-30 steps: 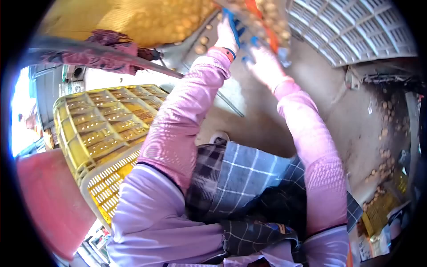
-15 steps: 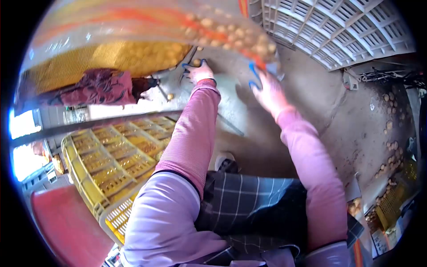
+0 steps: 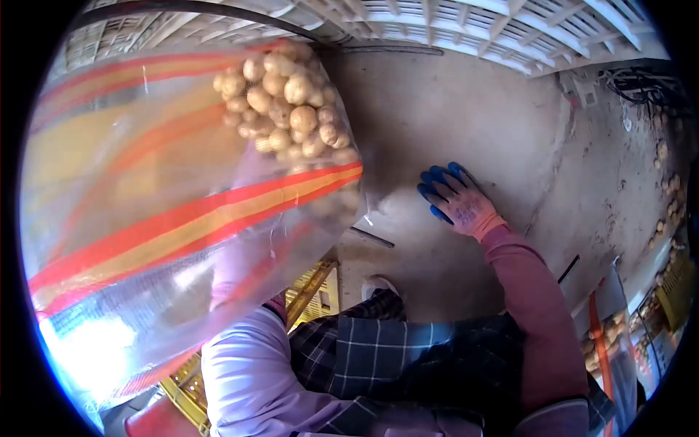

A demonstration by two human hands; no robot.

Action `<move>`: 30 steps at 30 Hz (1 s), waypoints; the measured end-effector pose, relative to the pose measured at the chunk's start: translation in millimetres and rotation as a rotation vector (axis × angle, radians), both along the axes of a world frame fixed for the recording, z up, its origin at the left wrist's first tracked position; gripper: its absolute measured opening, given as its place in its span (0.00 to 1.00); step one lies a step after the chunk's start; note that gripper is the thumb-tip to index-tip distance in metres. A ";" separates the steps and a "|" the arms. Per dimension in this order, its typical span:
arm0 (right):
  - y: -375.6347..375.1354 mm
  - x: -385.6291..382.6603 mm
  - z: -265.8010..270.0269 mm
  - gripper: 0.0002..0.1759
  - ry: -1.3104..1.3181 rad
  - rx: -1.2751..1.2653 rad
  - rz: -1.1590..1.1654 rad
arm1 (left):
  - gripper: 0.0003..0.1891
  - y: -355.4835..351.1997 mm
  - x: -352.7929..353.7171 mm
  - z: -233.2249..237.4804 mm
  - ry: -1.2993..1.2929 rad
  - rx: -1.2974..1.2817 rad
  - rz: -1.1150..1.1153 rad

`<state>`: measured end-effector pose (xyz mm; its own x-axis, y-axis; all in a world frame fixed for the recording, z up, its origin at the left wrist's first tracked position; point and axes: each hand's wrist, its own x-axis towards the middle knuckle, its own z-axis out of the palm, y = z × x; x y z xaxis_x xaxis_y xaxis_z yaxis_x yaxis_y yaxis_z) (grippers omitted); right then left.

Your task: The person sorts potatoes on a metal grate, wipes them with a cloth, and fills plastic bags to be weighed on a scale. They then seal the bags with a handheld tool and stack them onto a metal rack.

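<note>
A large clear plastic bag with red and orange stripes fills the left of the view. Round light-brown produce is gathered in its upper right end. The left forearm passes behind the bag, and the bag hides my left hand, so what it holds is not visible. My right hand, in a pink glove with blue fingertips, is to the right of the bag and apart from it. Its fingers are spread over the grey floor with nothing in them.
A white slatted crate stands along the top. Yellow crates and a red seat are at lower left. Loose round produce lies along the right edge, above another striped bag. Black cables lie at upper right.
The striped bag has come down and left, now covering the left hand and forearm. My right hand has moved down, away from the bag's edge. The view has turned away from the yellow produce.
</note>
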<state>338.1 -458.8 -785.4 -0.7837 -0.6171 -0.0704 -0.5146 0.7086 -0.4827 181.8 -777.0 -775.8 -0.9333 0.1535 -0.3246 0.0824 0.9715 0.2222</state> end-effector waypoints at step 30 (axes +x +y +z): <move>-6.5 0.0 -9.8 0.25 0.039 0.019 0.022 | 0.30 -39.5 27.7 1.5 0.143 -0.114 -0.074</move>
<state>338.1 -465.3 -795.2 -0.7721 -0.6333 -0.0519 -0.5487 0.7057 -0.4482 209.5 -816.5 -774.3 -0.9587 0.1930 -0.2088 0.1772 0.9798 0.0921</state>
